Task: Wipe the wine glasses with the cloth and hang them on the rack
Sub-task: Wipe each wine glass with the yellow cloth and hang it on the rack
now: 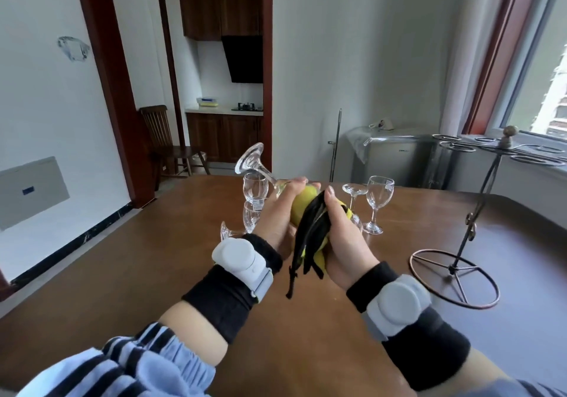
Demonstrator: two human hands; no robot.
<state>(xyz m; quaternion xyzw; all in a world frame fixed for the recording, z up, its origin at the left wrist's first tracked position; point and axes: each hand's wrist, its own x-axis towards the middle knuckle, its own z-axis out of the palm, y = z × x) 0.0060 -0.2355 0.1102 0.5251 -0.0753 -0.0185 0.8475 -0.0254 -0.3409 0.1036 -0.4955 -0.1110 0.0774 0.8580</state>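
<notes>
Above the table (159,268), left grip (277,212) around wine glass (257,166), right grip (340,228) around cloth (306,231).

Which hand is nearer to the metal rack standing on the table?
Right. The right hand, gripping the cloth, is on the side of the metal rack, with bare table between them. The left hand, holding the wine glass, lies beyond the cloth, farther from it.

At the centre of the frame my left hand (277,209) grips a wine glass (260,166), its foot tilted toward the upper left. My right hand (343,228) presses the yellow-and-black cloth (306,228) around its bowl. Beyond my hands more glasses (378,203) are on the brown table (153,274); some stand upright. The metal rack (478,212) stands at the right edge.
</notes>
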